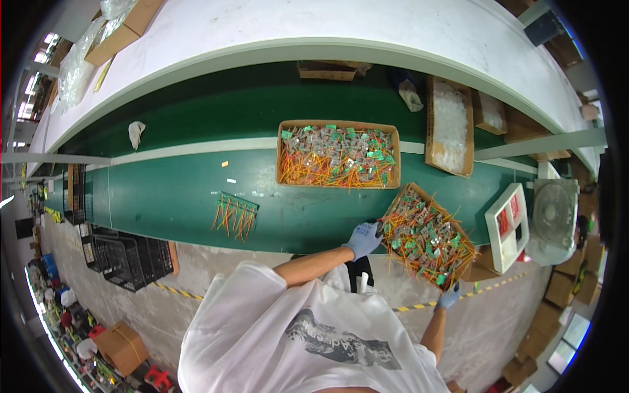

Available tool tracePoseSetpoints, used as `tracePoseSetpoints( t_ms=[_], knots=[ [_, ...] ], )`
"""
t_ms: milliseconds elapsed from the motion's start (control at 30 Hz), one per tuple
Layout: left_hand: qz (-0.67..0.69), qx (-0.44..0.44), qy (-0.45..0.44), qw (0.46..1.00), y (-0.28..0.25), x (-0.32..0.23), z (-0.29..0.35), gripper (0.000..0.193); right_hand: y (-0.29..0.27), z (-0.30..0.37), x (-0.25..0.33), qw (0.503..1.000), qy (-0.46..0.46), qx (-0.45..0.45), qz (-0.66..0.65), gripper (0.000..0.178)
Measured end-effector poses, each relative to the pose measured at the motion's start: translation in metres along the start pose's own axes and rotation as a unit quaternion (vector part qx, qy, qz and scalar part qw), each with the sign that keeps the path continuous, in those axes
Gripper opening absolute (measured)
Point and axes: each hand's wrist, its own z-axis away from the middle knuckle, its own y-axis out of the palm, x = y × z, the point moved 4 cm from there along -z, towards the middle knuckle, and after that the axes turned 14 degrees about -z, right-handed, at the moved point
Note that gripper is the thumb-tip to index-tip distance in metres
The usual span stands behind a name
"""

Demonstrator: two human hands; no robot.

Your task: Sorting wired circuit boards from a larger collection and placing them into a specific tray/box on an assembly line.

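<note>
A tilted cardboard box (424,192) packed with small green circuit boards on orange and yellow wires (426,239) is between my two gloved hands, partly over the bench's front edge. My left hand (363,240) is closed on its left end. My right hand (449,297) grips the near right corner, its fingers partly hidden by the box. Just behind stands a second cardboard box (396,157), full of the same wired boards. To the left, a green panel with orange wires (236,215) lies flat on the green bench (157,196).
A white foam tray (495,239) and a clear-covered round device (554,213) stand at the right. Behind them is a cardboard box of clear plastic pieces (451,124). A white shelf (314,23) spans the bench. Black crates (131,259) stand on the floor at left.
</note>
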Motion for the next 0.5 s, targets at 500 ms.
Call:
tracePoseSetpoints(
  t_ms=[500],
  knots=[
    [-0.102, -0.349, -0.381, 0.850, -0.167, 0.258, 0.174, 0.047, 0.100, 0.014, -0.035, 0.774, 0.054, 0.453, 0.439, 0.032]
  ],
)
